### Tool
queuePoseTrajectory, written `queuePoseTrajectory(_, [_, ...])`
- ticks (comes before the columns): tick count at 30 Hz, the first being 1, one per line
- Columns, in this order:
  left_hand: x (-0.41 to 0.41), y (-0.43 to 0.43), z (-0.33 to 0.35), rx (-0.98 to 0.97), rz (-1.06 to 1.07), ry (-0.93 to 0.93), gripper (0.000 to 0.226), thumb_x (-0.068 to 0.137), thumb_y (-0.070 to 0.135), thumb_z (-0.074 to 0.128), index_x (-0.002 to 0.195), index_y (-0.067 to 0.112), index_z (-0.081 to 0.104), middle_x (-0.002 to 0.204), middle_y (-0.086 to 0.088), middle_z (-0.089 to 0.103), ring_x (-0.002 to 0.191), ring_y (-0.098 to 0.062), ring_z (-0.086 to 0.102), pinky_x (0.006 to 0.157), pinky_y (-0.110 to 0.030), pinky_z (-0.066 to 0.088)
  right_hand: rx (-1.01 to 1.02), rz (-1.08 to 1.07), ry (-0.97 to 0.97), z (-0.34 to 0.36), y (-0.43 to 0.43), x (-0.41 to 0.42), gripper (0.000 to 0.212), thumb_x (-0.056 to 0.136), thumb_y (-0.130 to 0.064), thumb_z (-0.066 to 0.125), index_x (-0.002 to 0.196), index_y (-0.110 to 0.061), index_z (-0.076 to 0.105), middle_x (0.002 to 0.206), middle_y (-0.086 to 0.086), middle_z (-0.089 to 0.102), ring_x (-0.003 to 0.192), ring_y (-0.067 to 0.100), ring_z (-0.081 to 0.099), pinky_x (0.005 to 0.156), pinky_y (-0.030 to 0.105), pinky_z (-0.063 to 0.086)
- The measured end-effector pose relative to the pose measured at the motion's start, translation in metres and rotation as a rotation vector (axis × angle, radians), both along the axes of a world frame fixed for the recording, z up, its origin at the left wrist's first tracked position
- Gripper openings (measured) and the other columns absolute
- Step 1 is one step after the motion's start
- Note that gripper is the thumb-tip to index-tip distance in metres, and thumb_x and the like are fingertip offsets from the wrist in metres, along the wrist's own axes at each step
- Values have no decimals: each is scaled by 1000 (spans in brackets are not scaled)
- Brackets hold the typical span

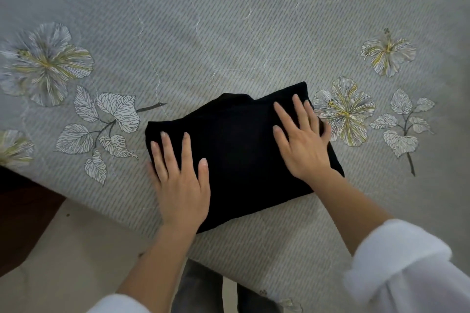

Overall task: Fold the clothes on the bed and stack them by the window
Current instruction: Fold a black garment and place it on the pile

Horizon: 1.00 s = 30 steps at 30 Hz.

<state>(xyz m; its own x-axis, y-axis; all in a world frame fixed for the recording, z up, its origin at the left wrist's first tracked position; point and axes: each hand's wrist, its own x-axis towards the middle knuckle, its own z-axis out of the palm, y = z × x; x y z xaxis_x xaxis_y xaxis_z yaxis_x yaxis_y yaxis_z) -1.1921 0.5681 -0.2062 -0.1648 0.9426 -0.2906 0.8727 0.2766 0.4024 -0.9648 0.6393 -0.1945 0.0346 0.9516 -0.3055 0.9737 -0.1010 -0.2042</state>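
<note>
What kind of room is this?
Most likely a bedroom. A grey quilted bedspread printed with flowers covers what looks like a bed, a folded black garment lies on it, and pale floor shows beside its edge.

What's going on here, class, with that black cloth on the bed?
A person presses both hands flat on a folded black garment lying on the floral bedspread. The left hand rests on its left end, the right hand on its right end. It looks fully folded but has not been lifted yet.
</note>
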Motion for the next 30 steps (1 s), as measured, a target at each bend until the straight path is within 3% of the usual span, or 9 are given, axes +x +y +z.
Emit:
queuePoseTrajectory(3, [-3,3,9,28,64,-150,59,98,37,42,151,27,19,160,-7,-3,146,-22,-12,117,-51,5,59,-473,267,10,-4,16,70,86,-51,60,146,-33,27,154,5,18,141,25,19,113,52,14])
queuePoseTrajectory(5, [-6,4,16,47,285,-252,65,88,25,61,146,23,31,156,-12,13,143,-30,10,114,-49,15,35,-653,456,19,-5,27,74,79,-44,72,141,-22,37,141,5,36,130,22,38,111,43,30])
queuePoseTrajectory(8, [-19,8,32,48,722,-527,62,81,11,69,136,9,40,134,-11,46,126,-29,45,105,-41,37,-130,-829,645,38,-1,31,58,71,-35,80,118,-15,54,107,-3,62,98,15,63,76,28,52])
queuePoseTrajectory(11, [-30,13,50,-268,905,-836,32,84,15,64,114,10,58,108,-6,67,98,-25,65,79,-36,53,-289,-964,801,55,1,28,38,69,-21,82,101,-10,65,79,0,73,66,17,71,48,21,51])
queuePoseTrajectory(15, [-35,20,80,-430,733,-877,19,86,18,61,105,22,59,103,0,67,93,-17,64,66,-28,49,-271,-1019,934,82,-13,20,22,74,-3,73,95,-8,69,78,9,75,64,21,72,48,26,53])
queuePoseTrajectory(21, [-29,23,136,-384,386,-800,35,87,25,60,121,29,53,108,9,63,96,-9,63,70,-22,50,-163,-1091,962,139,-81,26,24,78,-9,74,100,-17,68,91,3,74,81,21,72,68,34,58])
queuePoseTrajectory(25, [-12,6,171,-476,200,-832,32,90,29,59,120,36,52,103,3,68,87,-11,69,71,-29,56,-70,-1177,998,183,-143,48,23,78,-13,75,97,-23,67,88,-2,74,74,14,72,57,25,55])
queuePoseTrajectory(28, [14,-15,194,-518,104,-872,24,91,27,59,107,43,53,100,3,68,80,-8,71,60,-24,55,7,-1213,1000,214,-194,72,22,78,-13,76,96,-24,69,89,-2,75,78,16,72,64,30,57])
queuePoseTrajectory(30, [37,-32,208,-536,42,-870,26,92,26,59,114,39,53,101,2,68,78,-8,71,56,-22,54,50,-1231,1005,231,-230,89,22,78,-14,75,97,-24,68,92,-1,74,82,18,72,70,36,58])
